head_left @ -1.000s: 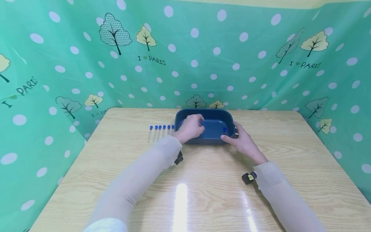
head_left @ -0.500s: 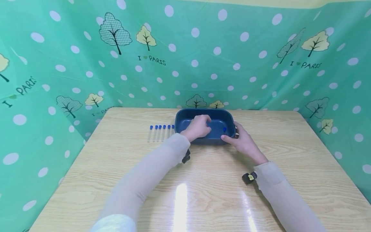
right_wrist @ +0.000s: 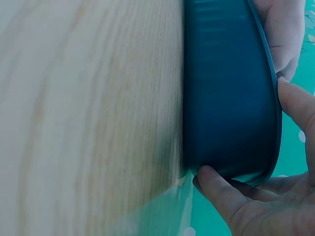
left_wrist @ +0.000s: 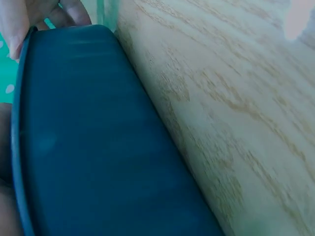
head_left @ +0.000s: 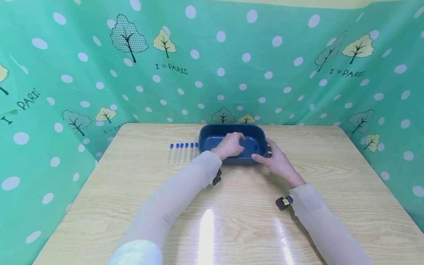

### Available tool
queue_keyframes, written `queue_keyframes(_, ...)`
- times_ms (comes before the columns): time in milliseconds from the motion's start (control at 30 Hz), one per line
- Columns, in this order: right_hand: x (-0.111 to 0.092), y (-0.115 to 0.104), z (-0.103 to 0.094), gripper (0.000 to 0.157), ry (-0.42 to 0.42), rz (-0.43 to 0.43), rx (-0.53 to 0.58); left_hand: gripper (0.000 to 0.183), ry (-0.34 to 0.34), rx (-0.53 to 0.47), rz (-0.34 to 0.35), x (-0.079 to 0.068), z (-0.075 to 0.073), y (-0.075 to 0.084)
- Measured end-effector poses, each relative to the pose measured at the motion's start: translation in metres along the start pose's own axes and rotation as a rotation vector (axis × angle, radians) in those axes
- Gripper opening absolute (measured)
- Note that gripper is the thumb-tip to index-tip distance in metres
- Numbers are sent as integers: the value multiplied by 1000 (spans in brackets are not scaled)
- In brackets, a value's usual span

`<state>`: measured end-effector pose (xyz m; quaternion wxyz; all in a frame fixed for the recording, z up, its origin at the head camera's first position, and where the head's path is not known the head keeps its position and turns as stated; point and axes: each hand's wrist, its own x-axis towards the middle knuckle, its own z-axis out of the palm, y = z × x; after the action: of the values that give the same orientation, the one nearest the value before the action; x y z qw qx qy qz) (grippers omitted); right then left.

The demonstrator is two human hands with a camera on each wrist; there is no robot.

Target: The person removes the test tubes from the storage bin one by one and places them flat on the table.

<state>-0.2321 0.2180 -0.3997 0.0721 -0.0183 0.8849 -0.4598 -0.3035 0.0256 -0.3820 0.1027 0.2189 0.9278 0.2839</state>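
In the head view a dark blue rectangular bin (head_left: 207, 161) sits at the back middle of the table. My left hand (head_left: 230, 144) reaches over its near rim into the middle, thumb and index finger bent and apart with nothing seen between them; the other fingers are hidden. At the right end my right hand (head_left: 276, 158) grips the bin, thumb at the rim and fingers round the outer wall, as the right wrist view shows the fingers (right_wrist: 221, 194) against that wall. A blue-capped tube (head_left: 255, 147) stands inside near the right wall, close to my right thumb.
Left of the bin, several clear tubes (head_left: 181, 152) with blue caps lie in a row on the wooden table (head_left: 245, 206). A green patterned cloth (head_left: 245, 70) hangs behind the table and along its sides.
My left hand has moved right inside the bin, from its left part to the middle, nearer the tube. The right hand and the bin have stayed in place.
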Motion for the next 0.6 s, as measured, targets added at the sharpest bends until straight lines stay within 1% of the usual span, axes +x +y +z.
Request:
queue_keyframes(233,1,1,1,100,-1,0,17,42,-39,44,6,7,8,2)
queue_keyframes(467,2,2,-1,106,-2,-8,13,43,-65,42,0,15,14,3)
queue_keyframes(600,2,3,-1,103,-8,-7,16,46,-86,49,-8,18,17,4)
